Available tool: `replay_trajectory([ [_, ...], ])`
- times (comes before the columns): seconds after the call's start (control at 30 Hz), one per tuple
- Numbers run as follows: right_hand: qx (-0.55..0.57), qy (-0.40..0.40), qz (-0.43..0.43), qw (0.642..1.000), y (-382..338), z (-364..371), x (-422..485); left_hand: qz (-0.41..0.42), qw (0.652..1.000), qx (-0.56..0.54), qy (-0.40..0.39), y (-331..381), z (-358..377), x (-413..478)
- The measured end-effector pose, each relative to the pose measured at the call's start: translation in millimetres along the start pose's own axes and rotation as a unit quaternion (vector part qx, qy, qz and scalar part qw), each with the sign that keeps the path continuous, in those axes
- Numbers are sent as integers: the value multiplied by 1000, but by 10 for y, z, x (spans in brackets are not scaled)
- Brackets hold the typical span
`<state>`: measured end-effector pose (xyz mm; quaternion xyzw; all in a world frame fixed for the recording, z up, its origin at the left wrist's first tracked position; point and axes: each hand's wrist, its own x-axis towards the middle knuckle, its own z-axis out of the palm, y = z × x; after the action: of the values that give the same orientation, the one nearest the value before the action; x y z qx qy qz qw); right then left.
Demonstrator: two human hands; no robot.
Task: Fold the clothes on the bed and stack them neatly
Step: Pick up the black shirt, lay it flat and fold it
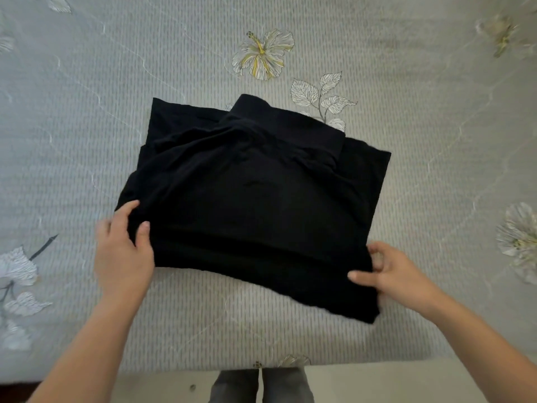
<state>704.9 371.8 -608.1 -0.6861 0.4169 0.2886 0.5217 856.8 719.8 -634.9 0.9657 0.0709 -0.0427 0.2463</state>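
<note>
1. A bedroom in a home: a bed fills nearly the whole view.
2. Its grey quilted cover is printed with flowers and leaves.
3. A black garment lies folded on it.
4. Pale floor shows past the bed's near edge.

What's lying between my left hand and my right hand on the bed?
In the head view, only the folded black fabric garment lies there; the left hand and right hand each pinch one side of it.

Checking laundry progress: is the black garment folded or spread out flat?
Folded, at least partly: the black garment lies in overlapping layers on the bed; left hand and right hand pinch its near corners.
</note>
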Motion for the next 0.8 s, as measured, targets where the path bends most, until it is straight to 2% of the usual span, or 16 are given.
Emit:
replay_trajectory([
  [0.03,-20,-24,6,1000,38,0,-19,-32,999,37,-3,16,35,-15],
  [0.07,-25,-12,3,1000,70,-15,-8,-42,996,79,-5,64,78,-58],
  [0.13,17,70,-12,997,62,-62,51,15,994,109,-10,250,181,-233],
  [0.2,53,175,-21,983,-25,-119,159,108,991,75,-41,510,320,-545],
  [0.27,109,243,-19,964,-171,-136,264,183,973,17,-136,844,478,-980],
  [0.33,161,254,-16,954,-329,-122,378,238,940,-6,-244,1192,644,-1415],
  [0.37,160,248,-15,955,-405,-104,448,251,929,4,-271,1348,727,-1587],
  [0.5,51,232,-57,970,-669,41,584,193,896,165,-365,1735,1054,-1877],
  [0.57,-30,227,-66,971,-767,101,600,174,890,216,-361,1805,1186,-1904],
  [0.63,-58,233,-69,968,-843,119,623,168,896,204,-357,1796,1239,-1890],
  [0.73,47,238,-59,968,-942,87,652,200,886,151,-390,1705,1060,-1678],
  [0.8,125,230,-50,964,-1035,80,619,138,896,12,-422,1623,892,-1446],
])
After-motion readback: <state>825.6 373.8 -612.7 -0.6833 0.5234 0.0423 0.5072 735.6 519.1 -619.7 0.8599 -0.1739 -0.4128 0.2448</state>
